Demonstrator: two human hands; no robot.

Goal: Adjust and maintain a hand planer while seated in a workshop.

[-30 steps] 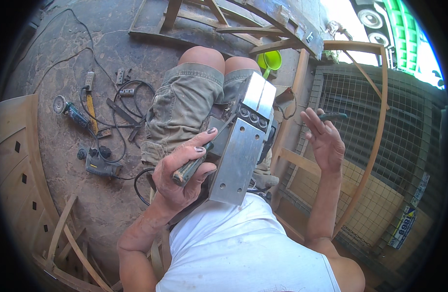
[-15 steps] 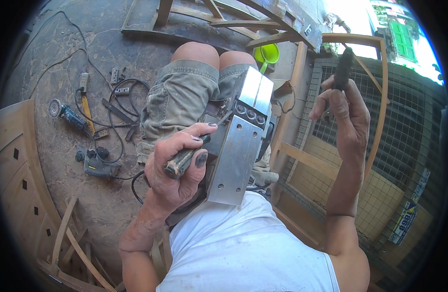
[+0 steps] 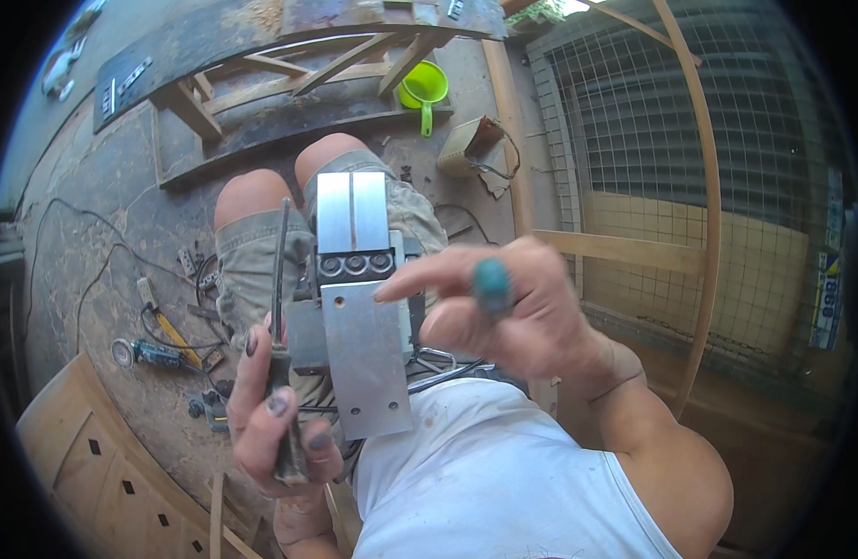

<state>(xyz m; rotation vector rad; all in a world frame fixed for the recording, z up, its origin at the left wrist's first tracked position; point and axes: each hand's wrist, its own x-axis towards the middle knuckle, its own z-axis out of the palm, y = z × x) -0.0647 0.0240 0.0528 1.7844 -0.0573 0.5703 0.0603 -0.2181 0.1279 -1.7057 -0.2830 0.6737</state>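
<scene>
An upturned electric planer (image 3: pixel 365 363) rests on my lap, its silver sole plates facing up and the cutter block with round bolts (image 3: pixel 356 265) showing between them. My left hand (image 3: pixel 280 410) is closed round the handle of a screwdriver-like tool (image 3: pixel 284 270), whose long thin dark shaft points up beside the planer. Over the planer's right side, my right hand (image 3: pixel 517 312) is smeared by motion. Its fingers curl round a tool with a teal end (image 3: pixel 491 285), seen end-on, so its kind is hidden. The index finger reaches toward the sole plate near the cutter block.
A wooden bench (image 3: pixel 289 42) stands ahead, with a bright green dipper (image 3: pixel 423 86) below it. An angle grinder (image 3: pixel 154 353), cords and a power strip lie on the floor at left. Beside them is a curved wooden panel (image 3: pixel 103 456). Wire mesh and a wooden frame (image 3: pixel 699 186) stand at right.
My right hand has come from high on the right to above the planer. My left hand has drawn back from the cutter block, its tool turned upright. The view has shifted too.
</scene>
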